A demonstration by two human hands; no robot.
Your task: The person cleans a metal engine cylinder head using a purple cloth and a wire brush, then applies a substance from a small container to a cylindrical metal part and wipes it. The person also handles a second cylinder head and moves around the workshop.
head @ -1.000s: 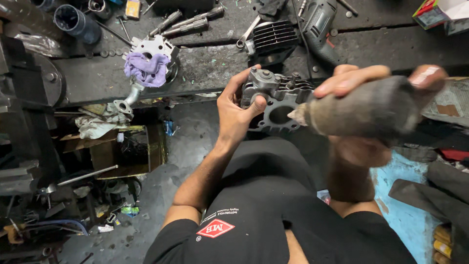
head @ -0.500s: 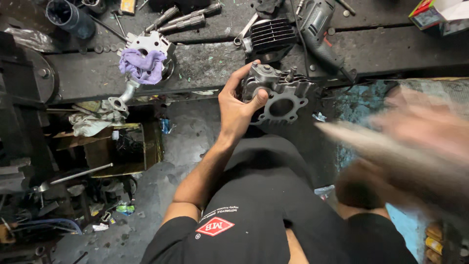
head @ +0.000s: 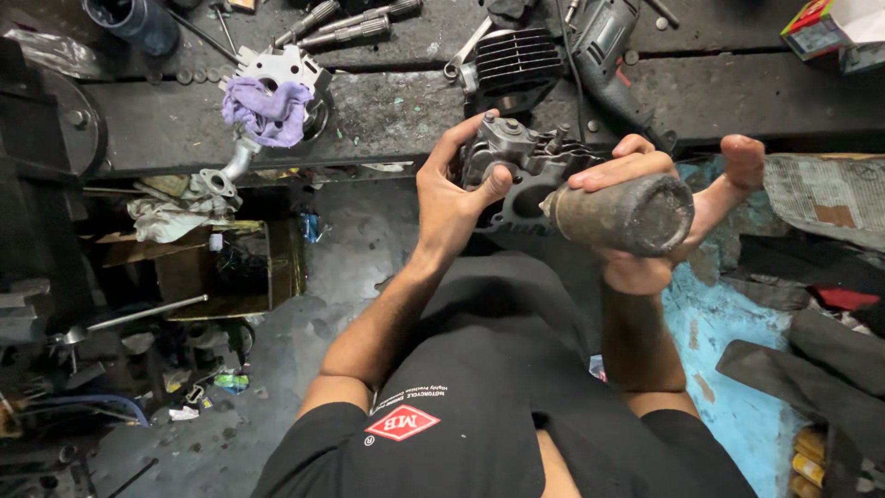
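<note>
My left hand [head: 454, 189] grips a grey metal engine cylinder part [head: 521, 161], holding it up in front of my chest with the thumb over its top. My right hand [head: 678, 207] is wrapped around the thick, worn grey handle of a tool [head: 622, 214], whose end points towards the camera. The tool's working end sits against the engine part, hidden behind the handle and my fingers.
A dark, greasy workbench [head: 396, 101] runs across the top. On it lie another engine part with a purple rag [head: 269, 103], a black finned cylinder [head: 516, 57], a power drill [head: 604, 46], several sockets [head: 350, 28] and a dark cup [head: 138, 23]. Clutter fills the floor at left.
My right hand swung the tool away to the lower right in a blur, then came back up against the engine part. My left hand kept its grip on the part.
</note>
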